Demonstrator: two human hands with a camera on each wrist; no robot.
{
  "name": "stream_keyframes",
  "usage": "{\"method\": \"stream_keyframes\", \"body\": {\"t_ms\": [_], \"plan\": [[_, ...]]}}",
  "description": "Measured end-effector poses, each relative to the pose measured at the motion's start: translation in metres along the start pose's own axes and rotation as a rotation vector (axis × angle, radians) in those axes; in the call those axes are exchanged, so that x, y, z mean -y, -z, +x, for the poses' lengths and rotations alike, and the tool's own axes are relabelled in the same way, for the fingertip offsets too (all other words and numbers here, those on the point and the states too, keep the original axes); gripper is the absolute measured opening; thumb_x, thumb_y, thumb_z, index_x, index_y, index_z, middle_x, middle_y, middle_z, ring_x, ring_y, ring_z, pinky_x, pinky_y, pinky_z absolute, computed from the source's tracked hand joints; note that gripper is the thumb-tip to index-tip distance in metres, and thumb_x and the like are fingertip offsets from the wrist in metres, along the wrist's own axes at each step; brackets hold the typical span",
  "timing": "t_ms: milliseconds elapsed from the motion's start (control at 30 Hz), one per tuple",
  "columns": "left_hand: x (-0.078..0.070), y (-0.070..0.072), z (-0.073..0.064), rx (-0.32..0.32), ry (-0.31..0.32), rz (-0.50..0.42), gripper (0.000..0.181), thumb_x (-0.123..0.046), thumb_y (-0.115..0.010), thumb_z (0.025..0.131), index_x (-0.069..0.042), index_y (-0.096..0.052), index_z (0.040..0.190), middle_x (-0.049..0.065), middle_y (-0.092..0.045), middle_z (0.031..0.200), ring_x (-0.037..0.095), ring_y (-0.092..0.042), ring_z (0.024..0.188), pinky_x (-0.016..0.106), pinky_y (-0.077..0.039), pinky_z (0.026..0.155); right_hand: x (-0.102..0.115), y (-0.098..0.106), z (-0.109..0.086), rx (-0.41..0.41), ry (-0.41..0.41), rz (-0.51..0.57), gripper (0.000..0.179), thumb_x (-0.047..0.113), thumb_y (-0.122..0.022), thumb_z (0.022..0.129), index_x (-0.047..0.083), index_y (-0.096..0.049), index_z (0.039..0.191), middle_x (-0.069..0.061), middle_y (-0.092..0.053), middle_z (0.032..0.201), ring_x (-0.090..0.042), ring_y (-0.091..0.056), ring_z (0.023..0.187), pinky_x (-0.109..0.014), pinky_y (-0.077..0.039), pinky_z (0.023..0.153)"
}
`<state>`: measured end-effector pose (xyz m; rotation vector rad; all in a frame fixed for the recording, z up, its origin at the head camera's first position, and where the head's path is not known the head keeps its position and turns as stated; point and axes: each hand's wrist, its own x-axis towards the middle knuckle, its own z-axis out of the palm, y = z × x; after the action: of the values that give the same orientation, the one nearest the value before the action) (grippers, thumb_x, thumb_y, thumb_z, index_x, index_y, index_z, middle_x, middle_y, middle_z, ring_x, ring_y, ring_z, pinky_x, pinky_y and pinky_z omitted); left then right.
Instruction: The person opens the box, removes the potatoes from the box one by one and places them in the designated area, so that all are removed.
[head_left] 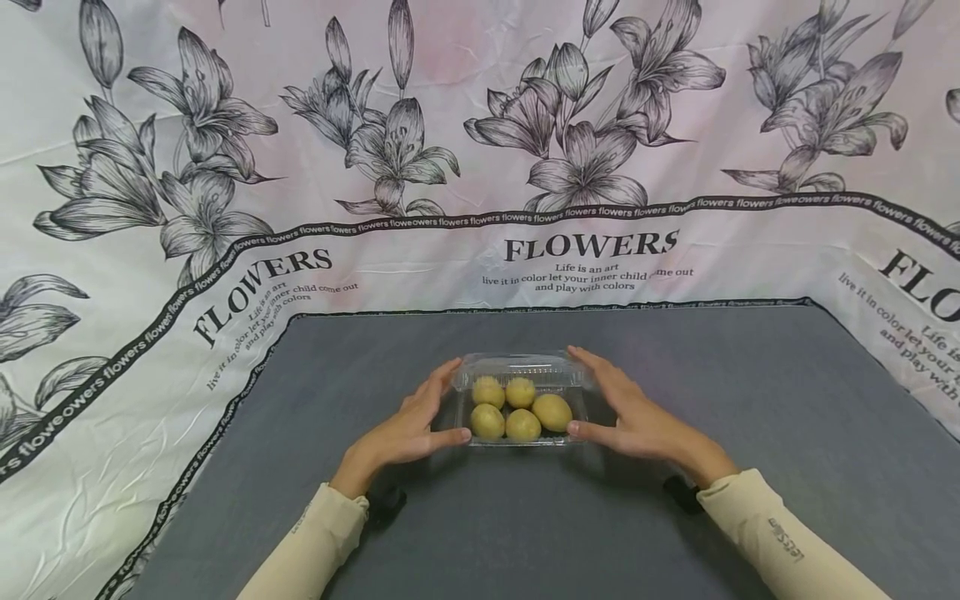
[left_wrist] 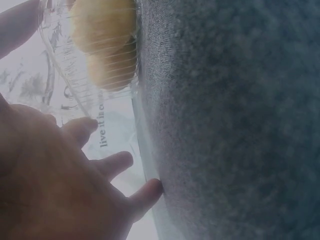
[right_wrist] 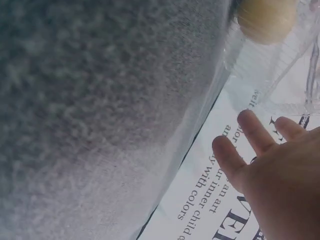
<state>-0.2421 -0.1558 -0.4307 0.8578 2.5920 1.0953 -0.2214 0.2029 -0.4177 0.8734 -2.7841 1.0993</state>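
A clear plastic clamshell box (head_left: pixel 517 367) lies on the grey table, holding several yellow rounded items (head_left: pixel 552 412) that look like fruit or small potatoes. My left hand (head_left: pixel 405 429) holds its left side, thumb at the near corner and fingers reaching to the far corner. On the opposite side my right hand (head_left: pixel 637 417) grips it likewise, thumb at the front, index finger at the back of the lid. In the left wrist view the outer fingers (left_wrist: pixel 117 162) spread away from the ribbed wall. The right wrist view shows spread outer fingers (right_wrist: pixel 255 132) below the box's edge.
The grey cloth-covered table (head_left: pixel 510 533) extends around both arms. A white floral curtain (head_left: pixel 420 267) with printed lettering borders it at the back and sides. Dark wrist straps (head_left: pixel 681 493) show by both cream sleeves.
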Motion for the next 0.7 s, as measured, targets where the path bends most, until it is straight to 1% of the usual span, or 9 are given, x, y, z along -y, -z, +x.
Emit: {"method": "stream_keyframes", "body": {"t_ms": [100,200,267,367,433,600,700], "plan": [[0.000,0.000,0.000,-0.009,0.007,-0.019,0.101,-0.039,-0.071,0.095,-0.023,0.003,0.163,0.007,-0.015,0.172,0.030,-0.014,0.159,0.071,-0.007,0.119,0.001,0.000,0.002,-0.024,0.016,0.019,0.099,0.033,-0.077,0.091,0.026,-0.010,0.165,-0.015,-0.032,0.161,-0.040,-0.036,0.143,-0.073,-0.031,0.107],[0.000,0.000,0.000,-0.019,0.003,-0.023,0.100,-0.037,-0.072,0.095,-0.020,0.000,0.162,0.002,-0.014,0.172,0.028,-0.011,0.160,0.071,-0.007,0.120,0.001,0.000,0.004,-0.049,0.024,0.040,0.100,0.027,-0.077,0.091,0.025,-0.008,0.164,-0.021,-0.034,0.158,-0.042,-0.036,0.143,-0.074,-0.034,0.104],[0.000,0.000,0.000,-0.022,-0.004,-0.013,0.097,-0.035,-0.072,0.095,-0.018,-0.003,0.162,0.001,-0.015,0.172,0.027,-0.013,0.159,0.070,-0.009,0.120,0.002,0.000,0.005,-0.066,0.034,0.062,0.101,0.024,-0.077,0.091,0.023,-0.006,0.164,-0.024,-0.032,0.158,-0.044,-0.036,0.144,-0.076,-0.033,0.104],[0.000,0.000,0.000,-0.020,-0.002,-0.001,0.093,-0.034,-0.071,0.095,-0.015,-0.008,0.161,0.000,-0.015,0.172,0.026,-0.017,0.159,0.069,-0.011,0.120,0.003,0.000,0.008,-0.093,0.048,0.105,0.104,0.020,-0.077,0.091,0.022,-0.003,0.164,-0.024,-0.027,0.162,-0.047,-0.034,0.145,-0.077,-0.030,0.106],[0.000,0.000,0.000,-0.016,0.003,0.004,0.091,-0.034,-0.071,0.095,-0.014,-0.011,0.161,0.000,-0.015,0.172,0.027,-0.018,0.158,0.068,-0.011,0.120,0.005,0.000,0.010,-0.106,0.049,0.135,0.106,0.019,-0.077,0.091,0.026,0.000,0.164,-0.023,-0.024,0.163,-0.048,-0.033,0.146,-0.078,-0.027,0.108],[0.000,0.001,-0.002,0.003,-0.002,0.025,0.083,-0.041,-0.068,0.096,-0.012,-0.021,0.158,-0.001,-0.011,0.173,0.030,-0.022,0.157,0.069,-0.013,0.119,0.006,0.000,0.014,-0.123,0.036,0.203,0.110,0.017,-0.076,0.091,0.033,0.006,0.162,-0.023,-0.022,0.165,-0.048,-0.031,0.146,-0.074,-0.022,0.114],[0.000,0.001,-0.002,0.012,-0.005,0.031,0.079,-0.043,-0.067,0.096,-0.013,-0.025,0.156,-0.002,-0.008,0.173,0.032,-0.026,0.156,0.070,-0.014,0.117,0.005,-0.001,0.016,-0.133,0.032,0.222,0.111,0.015,-0.076,0.091,0.031,0.006,0.163,-0.023,-0.022,0.165,-0.048,-0.031,0.146,-0.071,-0.021,0.117]]}}
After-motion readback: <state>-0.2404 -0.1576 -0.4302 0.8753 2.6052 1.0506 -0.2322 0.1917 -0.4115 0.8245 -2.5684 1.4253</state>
